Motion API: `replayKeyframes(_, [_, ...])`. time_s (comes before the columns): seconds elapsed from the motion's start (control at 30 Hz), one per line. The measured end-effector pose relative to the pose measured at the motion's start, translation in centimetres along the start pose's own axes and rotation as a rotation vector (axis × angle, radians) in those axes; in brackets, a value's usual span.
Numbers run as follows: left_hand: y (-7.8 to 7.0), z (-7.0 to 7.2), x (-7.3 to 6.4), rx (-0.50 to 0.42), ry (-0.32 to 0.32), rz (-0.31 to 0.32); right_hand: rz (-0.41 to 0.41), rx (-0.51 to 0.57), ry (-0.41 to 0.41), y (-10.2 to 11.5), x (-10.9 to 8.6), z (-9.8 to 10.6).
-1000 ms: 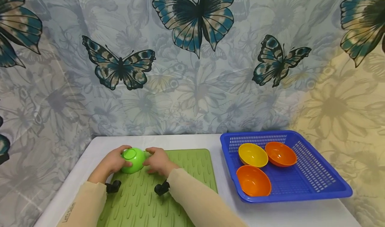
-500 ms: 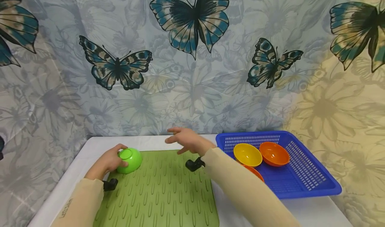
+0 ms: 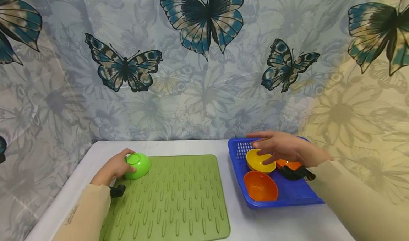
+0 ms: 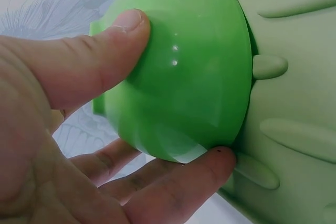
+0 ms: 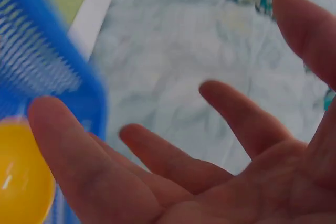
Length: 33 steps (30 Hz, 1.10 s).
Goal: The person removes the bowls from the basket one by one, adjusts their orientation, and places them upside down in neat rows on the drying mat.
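A bright green bowl [image 3: 142, 167] sits upside down at the far left corner of the green ridged mat [image 3: 174, 198]. My left hand [image 3: 114, 168] grips it from the left; in the left wrist view its thumb [image 4: 118, 40] presses the wall near the foot, and the fingers reach round the other side near the rim. My right hand [image 3: 285, 149] hovers over the blue basket [image 3: 239, 179], fingers spread and holding nothing. Under it lies an upright yellow bowl [image 3: 255, 163], partly covered by the fingers. Beside that, an orange bowl [image 3: 289, 164] is mostly hidden.
Another orange bowl [image 3: 260, 187] stands at the front of the basket. The basket is to the right of the mat on a white-covered table [image 3: 220, 149]. Butterfly-patterned cloth [image 3: 207, 92] hangs behind the table. The right forearm covers the basket's right part.
My right hand has left the green bowl and swung right, across the mat, to above the basket. The left hand stays on the green bowl, which has hardly moved.
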State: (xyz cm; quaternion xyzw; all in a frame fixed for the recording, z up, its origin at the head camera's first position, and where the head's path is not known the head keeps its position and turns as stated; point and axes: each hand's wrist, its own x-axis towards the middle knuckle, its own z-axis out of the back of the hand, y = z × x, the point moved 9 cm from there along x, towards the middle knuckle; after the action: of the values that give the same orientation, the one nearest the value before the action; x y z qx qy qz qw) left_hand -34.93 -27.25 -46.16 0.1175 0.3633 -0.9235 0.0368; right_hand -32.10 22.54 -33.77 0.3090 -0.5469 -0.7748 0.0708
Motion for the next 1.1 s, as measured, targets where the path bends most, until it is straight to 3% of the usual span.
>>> replayKeyframes(0.2, [0.1,0.0,0.0,0.005,0.006,0.004,-0.1,0.063,0.012,-5.1,-3.7,3.5])
replayKeyframes(0.37, [0.2,-0.1,-0.1,0.0,0.01,0.011,-0.136,0.074,0.039,-7.6,-4.4,4.0])
replayKeyframes(0.8, [-0.1,0.0,0.0,0.013,-0.009,0.01,-0.246,-0.079,-0.018,-11.1,-1.7,2.5])
replayKeyframes(1.1, [-0.1,0.1,0.1,0.054,-0.023,0.006,-0.254,-0.028,0.008,-11.8,-0.3,2.1])
